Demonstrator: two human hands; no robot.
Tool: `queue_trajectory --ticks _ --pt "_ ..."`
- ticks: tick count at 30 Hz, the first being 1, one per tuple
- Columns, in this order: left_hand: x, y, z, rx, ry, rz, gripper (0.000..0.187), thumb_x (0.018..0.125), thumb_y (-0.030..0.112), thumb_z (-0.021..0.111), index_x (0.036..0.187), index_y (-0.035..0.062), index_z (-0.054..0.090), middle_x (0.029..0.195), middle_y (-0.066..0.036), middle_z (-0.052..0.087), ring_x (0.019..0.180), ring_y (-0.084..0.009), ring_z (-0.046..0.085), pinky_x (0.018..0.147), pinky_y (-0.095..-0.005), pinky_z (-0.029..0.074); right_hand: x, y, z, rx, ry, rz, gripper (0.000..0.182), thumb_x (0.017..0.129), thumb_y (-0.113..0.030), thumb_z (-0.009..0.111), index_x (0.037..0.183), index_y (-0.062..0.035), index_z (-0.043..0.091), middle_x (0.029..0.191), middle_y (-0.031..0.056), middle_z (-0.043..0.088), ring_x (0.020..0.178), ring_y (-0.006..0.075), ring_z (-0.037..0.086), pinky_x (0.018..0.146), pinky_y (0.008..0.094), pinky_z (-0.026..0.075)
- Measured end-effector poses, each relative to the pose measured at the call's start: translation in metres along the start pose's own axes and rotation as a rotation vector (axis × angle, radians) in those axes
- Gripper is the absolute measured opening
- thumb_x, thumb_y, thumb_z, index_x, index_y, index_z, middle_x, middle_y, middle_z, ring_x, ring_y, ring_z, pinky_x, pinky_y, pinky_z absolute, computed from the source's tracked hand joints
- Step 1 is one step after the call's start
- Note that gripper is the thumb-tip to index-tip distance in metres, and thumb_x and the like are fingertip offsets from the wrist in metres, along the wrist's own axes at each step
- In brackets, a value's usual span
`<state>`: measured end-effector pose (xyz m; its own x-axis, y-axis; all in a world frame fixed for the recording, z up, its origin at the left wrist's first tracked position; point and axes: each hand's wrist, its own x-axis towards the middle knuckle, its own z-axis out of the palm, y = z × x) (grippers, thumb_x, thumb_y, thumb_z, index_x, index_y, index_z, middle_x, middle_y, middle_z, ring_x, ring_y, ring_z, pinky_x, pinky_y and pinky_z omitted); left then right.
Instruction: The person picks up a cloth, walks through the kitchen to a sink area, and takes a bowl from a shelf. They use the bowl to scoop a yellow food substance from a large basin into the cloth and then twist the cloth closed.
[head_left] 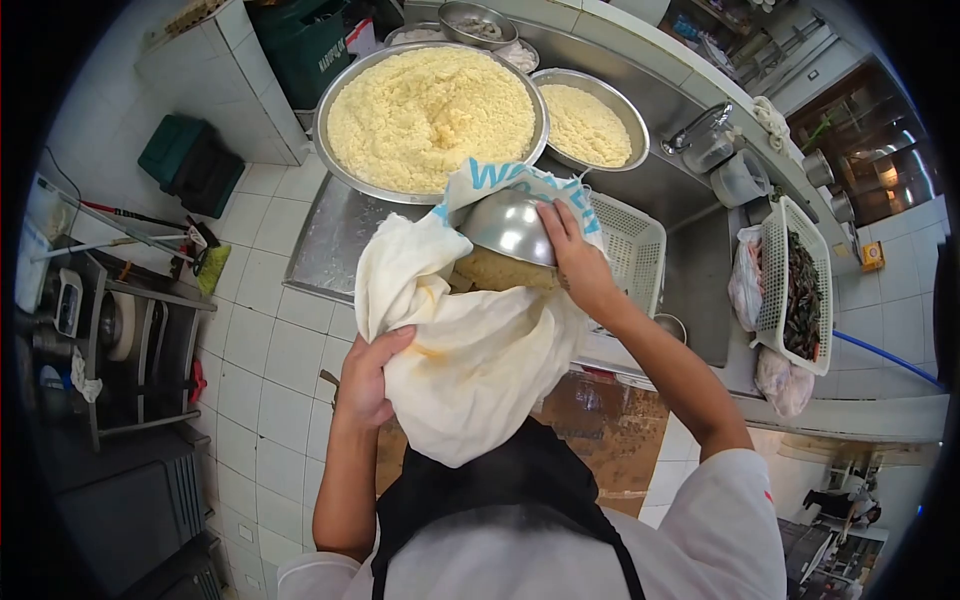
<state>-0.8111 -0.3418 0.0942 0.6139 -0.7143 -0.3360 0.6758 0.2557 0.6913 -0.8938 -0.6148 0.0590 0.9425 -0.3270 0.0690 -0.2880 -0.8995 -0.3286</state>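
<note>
A white cloth sack (470, 370) with blue lettering at its rim hangs in front of my body, its mouth facing up. My left hand (372, 375) grips the sack's left side, thumb on the outside. My right hand (575, 250) holds a shiny metal bowl (510, 225), tilted bottom-up inside the sack's mouth. Under the bowl's edge a tan, grainy mass (500, 272) shows within the sack. Just beyond stands a large metal basin (322, 130) heaped with pale yellow crumbly food (430, 115). Right of it, a smaller basin (640, 140) holds similar food (585, 125).
A white plastic basket (640, 245) sits in the steel sink beside a faucet (695, 128). Farther right, another white basket (775, 270) holds dark items, with plastic bags next to it. Green bins (190, 160) and a metal rack (150, 350) stand at left.
</note>
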Motion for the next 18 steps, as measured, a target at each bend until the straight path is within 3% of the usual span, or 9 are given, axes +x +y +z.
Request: queue_trajectory --ticks 4,6,7,10,14,16,18 --pt "-0.001 0.002 -0.008 -0.007 0.02 0.002 0.049 0.079 0.012 0.05 0.122 -0.0052 0.035 0.109 -0.018 0.053 0.096 -0.0261 0.056 0.083 -0.0348 0.046 -0.016 0.006 -0.02 0.063 0.1 -0.069 0.075 0.065 0.01 0.045 0.132 -0.0163 0.023 0.134 0.0201 0.026 0.096 0.0396 0.052 0.077 0.0418 0.047" --pt "0.0 0.001 -0.014 -0.066 -0.021 -0.07 0.051 0.079 0.008 0.052 0.125 -0.0023 0.032 0.114 -0.015 0.049 0.101 -0.0236 0.052 0.085 -0.0338 0.043 -0.021 0.007 -0.03 0.143 0.406 -0.196 0.078 0.061 0.015 0.046 0.131 -0.0119 0.025 0.133 0.0187 0.029 0.107 0.036 0.047 0.083 0.0372 0.045" --pt "0.0 0.001 -0.014 -0.066 -0.026 -0.072 0.051 0.079 0.008 0.052 0.125 -0.0023 0.032 0.114 -0.015 0.049 0.101 -0.0236 0.052 0.085 -0.0338 0.043 -0.023 0.009 -0.034 0.191 0.454 -0.193 0.078 0.061 0.016 0.045 0.132 -0.0077 0.023 0.131 0.0194 0.033 0.114 0.0333 0.042 0.088 0.0338 0.041" --pt "-0.003 0.001 -0.013 -0.078 -0.028 -0.067 0.051 0.079 0.008 0.052 0.125 -0.0016 0.032 0.115 -0.015 0.049 0.102 -0.0236 0.052 0.085 -0.0336 0.043 -0.027 -0.005 -0.063 0.262 0.634 -0.009 0.076 0.063 0.016 0.044 0.132 -0.0055 0.022 0.127 0.0205 0.037 0.111 0.0327 0.045 0.089 0.0331 0.039" --pt "-0.006 -0.001 -0.021 -0.09 -0.016 -0.103 0.051 0.079 0.008 0.052 0.125 -0.0017 0.032 0.114 -0.015 0.049 0.101 -0.0236 0.052 0.085 -0.0336 0.043 0.01 0.02 -0.094 0.452 0.696 0.108 0.072 0.065 0.015 0.041 0.131 -0.0047 0.022 0.125 0.0215 0.038 0.109 0.0343 0.045 0.09 0.0338 0.038" --pt "-0.01 0.0 -0.022 -0.098 0.006 -0.123 0.051 0.079 0.008 0.052 0.125 -0.002 0.032 0.114 -0.015 0.05 0.101 -0.0236 0.052 0.085 -0.0337 0.043 0.054 0.014 -0.113 0.14 0.821 -0.088 0.067 0.067 0.013 0.04 0.129 -0.0034 0.024 0.122 0.0231 0.04 0.107 0.0351 0.047 0.088 0.035 0.039" --pt "-0.012 -0.006 -0.018 -0.055 0.104 -0.028 0.05 0.078 0.011 0.052 0.122 -0.0065 0.035 0.109 -0.02 0.053 0.095 -0.0268 0.056 0.083 -0.0354 0.046 0.102 0.016 -0.109 0.092 0.717 -0.172 0.065 0.068 0.01 0.04 0.129 -0.0048 0.024 0.117 0.0248 0.043 0.104 0.0375 0.048 0.088 0.0379 0.04"
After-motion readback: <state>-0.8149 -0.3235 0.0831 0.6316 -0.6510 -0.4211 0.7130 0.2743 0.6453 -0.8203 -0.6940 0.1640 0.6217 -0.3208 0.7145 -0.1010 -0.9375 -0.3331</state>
